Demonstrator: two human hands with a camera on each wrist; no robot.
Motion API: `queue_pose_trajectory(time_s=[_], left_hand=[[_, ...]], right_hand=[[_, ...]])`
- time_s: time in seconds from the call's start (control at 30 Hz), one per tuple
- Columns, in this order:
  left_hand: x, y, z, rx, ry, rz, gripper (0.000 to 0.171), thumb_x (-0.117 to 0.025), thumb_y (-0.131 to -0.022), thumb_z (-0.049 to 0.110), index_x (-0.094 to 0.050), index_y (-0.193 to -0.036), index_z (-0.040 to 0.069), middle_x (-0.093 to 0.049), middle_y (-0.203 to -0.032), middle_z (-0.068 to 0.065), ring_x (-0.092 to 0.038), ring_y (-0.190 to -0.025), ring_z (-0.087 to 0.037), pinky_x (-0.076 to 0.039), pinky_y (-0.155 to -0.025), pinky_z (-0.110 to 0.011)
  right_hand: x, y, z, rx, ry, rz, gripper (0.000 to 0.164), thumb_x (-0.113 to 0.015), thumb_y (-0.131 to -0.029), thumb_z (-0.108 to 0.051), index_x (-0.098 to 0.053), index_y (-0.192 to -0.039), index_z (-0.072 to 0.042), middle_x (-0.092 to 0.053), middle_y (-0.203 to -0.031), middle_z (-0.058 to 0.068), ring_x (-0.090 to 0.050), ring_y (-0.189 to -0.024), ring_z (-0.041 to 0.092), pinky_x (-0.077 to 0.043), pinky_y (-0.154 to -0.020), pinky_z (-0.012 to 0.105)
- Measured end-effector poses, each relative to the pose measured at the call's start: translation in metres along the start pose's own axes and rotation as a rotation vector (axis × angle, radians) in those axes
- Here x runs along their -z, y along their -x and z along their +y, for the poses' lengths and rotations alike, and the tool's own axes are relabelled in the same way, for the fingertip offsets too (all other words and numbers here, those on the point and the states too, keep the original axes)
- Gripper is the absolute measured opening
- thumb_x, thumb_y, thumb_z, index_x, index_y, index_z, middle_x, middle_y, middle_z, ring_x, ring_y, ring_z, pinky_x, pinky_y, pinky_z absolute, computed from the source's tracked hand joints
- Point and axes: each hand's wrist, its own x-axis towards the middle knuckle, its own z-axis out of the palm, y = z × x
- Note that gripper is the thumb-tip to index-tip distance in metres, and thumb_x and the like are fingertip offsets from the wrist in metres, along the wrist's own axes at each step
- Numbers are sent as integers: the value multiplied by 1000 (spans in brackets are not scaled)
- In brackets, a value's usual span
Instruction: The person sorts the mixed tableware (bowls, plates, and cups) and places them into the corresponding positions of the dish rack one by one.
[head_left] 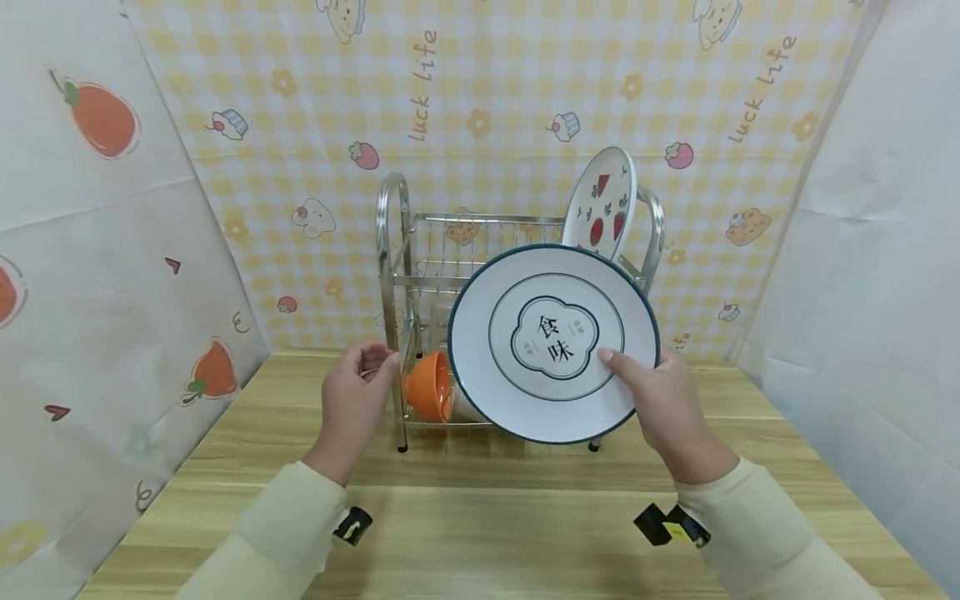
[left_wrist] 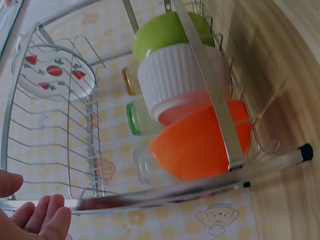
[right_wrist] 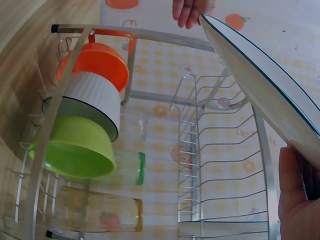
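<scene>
A white plate (head_left: 555,342) with a dark rim and Chinese characters is up in front of the dish rack (head_left: 387,287), its face toward the head camera. My right hand (head_left: 670,408) grips its right edge, thumb on the face and fingers behind. In the right wrist view the plate appears nearly edge-on. Beside the rack's left post, my left hand (head_left: 356,412) holds nothing, its fingers loosely bent. A plate with red fruit prints (head_left: 600,208) stands at the right end of the upper tier. The held plate hides much of the rack in the head view.
On the lower tier, an orange bowl (head_left: 427,387), a white ribbed bowl (left_wrist: 172,75) and a green bowl (right_wrist: 75,147) stand on their sides in a row. Behind them are a clear glass (right_wrist: 134,125), a green-rimmed glass (right_wrist: 127,167) and a yellowish glass (right_wrist: 100,207). Patterned cloth hangs behind.
</scene>
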Motion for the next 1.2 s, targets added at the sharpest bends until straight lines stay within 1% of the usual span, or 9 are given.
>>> queue_pose_trajectory(time_s=[0.1, 0.2, 0.37, 0.53, 0.7, 0.8, 0.9, 1.03, 1.2], left_hand=[[3, -6, -1, -1, -1, 24, 30, -61, -95, 14, -55, -119, -3, -61, -113, -15, -58, -107, -24, -49, -94, -34], [4, -9, -3, 3, 0, 23, 31, -61, -95, 14, -54, -120, -3, -60, -115, -16, -57, -109, -24, -48, -97, -34], [7, -14, -2, 11, -8, -2, 37, -60, -96, 18, -50, -124, -3, -57, -122, -17, -53, -116, -27, -42, -103, -38], [7, -21, -1, 29, -26, -26, 44, -61, -96, 21, -48, -130, -3, -55, -128, -18, -50, -121, -29, -38, -107, -39], [6, -29, -3, 41, -35, -49, 49, -62, -95, 22, -46, -134, -4, -53, -132, -19, -49, -124, -31, -38, -107, -39], [4, -32, -5, 50, -33, -63, 52, -62, -95, 21, -44, -136, -5, -51, -134, -20, -47, -125, -31, -38, -108, -40], [2, -34, -5, 63, -43, -75, 53, -62, -95, 22, -43, -137, -4, -50, -136, -20, -47, -127, -32, -37, -108, -40], [0, -36, -4, 66, -57, -89, 52, -62, -95, 22, -44, -137, -3, -50, -137, -19, -47, -128, -33, -37, -108, -42], [-3, -39, -2, 64, -68, -101, 49, -62, -95, 21, -47, -136, -2, -53, -133, -20, -49, -124, -34, -41, -105, -45]], right_hand=[[3, -3, -7, 18, -5, 7, 42, -61, -95, -16, -51, -129, 6, -71, -88, -13, -69, -80, 5, -56, -72, 25], [5, -5, -14, 21, 12, 22, 44, -62, -95, -18, -51, -129, 7, -70, -87, -14, -69, -80, 3, -56, -73, 23], [8, -10, -25, 26, 62, 39, 46, -62, -94, -21, -51, -131, 5, -72, -94, -7, -68, -81, 2, -55, -74, 22], [11, -17, -38, 60, 111, 50, 46, -62, -94, -23, -51, -131, 3, -72, -101, -2, -68, -82, 1, -55, -74, 22], [13, -25, -51, 99, 69, 62, 46, -61, -94, -21, -50, -133, 2, -69, -90, -15, -68, -83, 0, -54, -74, 20], [13, -30, -58, 96, 32, 83, 47, -62, -94, -20, -50, -133, 3, -68, -86, -18, -68, -81, 0, -54, -74, 18], [12, -36, -64, 66, 1, 118, 47, -63, -93, -21, -52, -132, 2, -68, -90, -13, -68, -82, 1, -53, -74, 17], [9, -42, -73, 38, -47, 172, 45, -65, -92, -21, -54, -130, 0, -70, -105, 2, -67, -87, 5, -54, -76, 19], [4, -53, -83, 28, -35, 228, 44, -64, -92, -20, -55, -131, -3, -63, -124, 14, -66, -96, 11, -53, -87, 27]])
